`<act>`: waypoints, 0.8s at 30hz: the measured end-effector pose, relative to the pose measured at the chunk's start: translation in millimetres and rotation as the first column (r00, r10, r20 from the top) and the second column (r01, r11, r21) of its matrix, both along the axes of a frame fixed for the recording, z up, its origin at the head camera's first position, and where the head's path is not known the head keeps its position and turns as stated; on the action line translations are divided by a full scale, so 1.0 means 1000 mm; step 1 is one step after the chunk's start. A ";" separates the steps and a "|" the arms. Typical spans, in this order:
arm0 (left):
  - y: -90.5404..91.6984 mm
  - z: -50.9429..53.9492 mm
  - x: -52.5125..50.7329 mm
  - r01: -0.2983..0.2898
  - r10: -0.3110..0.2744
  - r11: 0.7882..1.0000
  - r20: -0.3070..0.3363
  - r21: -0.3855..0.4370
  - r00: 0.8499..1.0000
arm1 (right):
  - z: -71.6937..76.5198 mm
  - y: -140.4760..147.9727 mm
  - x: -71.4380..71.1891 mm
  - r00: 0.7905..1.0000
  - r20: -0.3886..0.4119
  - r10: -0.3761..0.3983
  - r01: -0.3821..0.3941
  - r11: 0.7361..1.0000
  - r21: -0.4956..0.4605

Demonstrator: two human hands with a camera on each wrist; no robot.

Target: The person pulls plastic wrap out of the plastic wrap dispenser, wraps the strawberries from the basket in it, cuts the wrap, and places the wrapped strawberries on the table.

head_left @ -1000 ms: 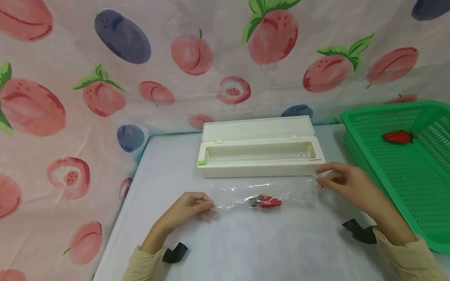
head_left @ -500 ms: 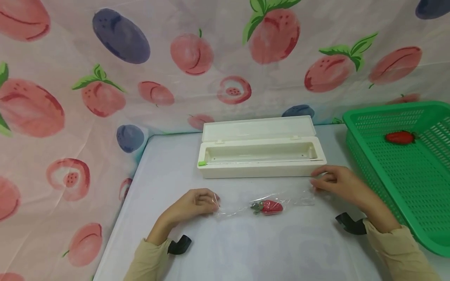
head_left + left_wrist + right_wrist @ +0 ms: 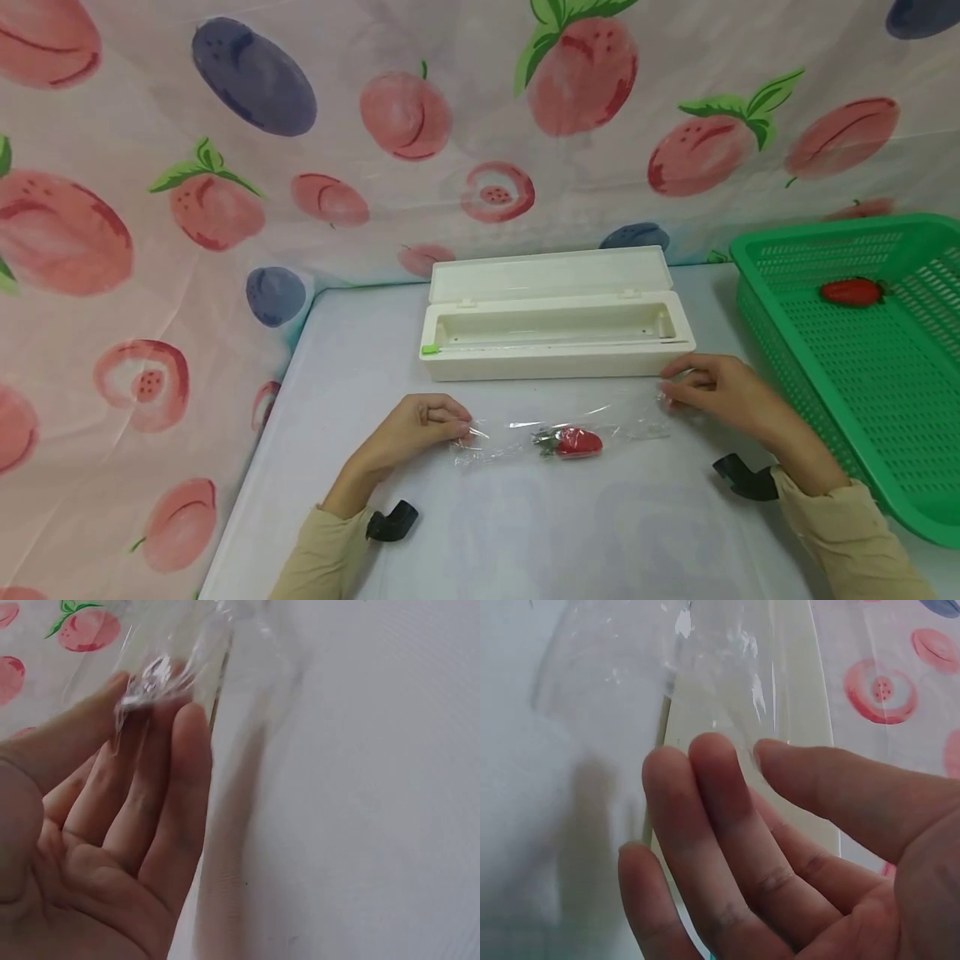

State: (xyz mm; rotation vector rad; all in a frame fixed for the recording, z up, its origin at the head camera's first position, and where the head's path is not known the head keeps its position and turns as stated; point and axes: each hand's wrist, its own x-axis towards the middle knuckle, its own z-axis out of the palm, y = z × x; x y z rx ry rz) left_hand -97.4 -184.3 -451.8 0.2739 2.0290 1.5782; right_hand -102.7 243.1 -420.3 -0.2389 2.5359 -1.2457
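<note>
A red strawberry (image 3: 580, 442) with green leaves lies on the table, with clear plastic film (image 3: 633, 425) about it; whether the film is over or under it is hard to tell. In the head view my left hand (image 3: 420, 429) pinches the film's left end. Thumb and fingertips hold the bunched film (image 3: 157, 682) in the left wrist view. At the film's right end, my right hand (image 3: 723, 396) pinches an edge between thumb and fingers, in front of the white box's right corner. The film (image 3: 727, 652) stretches away from those fingertips in the right wrist view.
Behind the film stands a long white cling film box (image 3: 555, 367), lid raised, with a green slider (image 3: 430, 349) at its left front. A green basket (image 3: 780, 333) on the right holds another red strawberry (image 3: 852, 292). A fruit-print cloth (image 3: 585, 183) hangs behind the table.
My right hand has moved slightly left, while my left hand has shifted up and right. The film hangs slacker and lower, and the strawberry sits slightly lower in view.
</note>
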 end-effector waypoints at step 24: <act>0.012 -0.008 -0.010 -0.184 0.188 0.982 -0.166 0.038 0.968 | 0.016 -0.019 0.017 0.930 -0.344 -0.129 0.174 0.979 0.105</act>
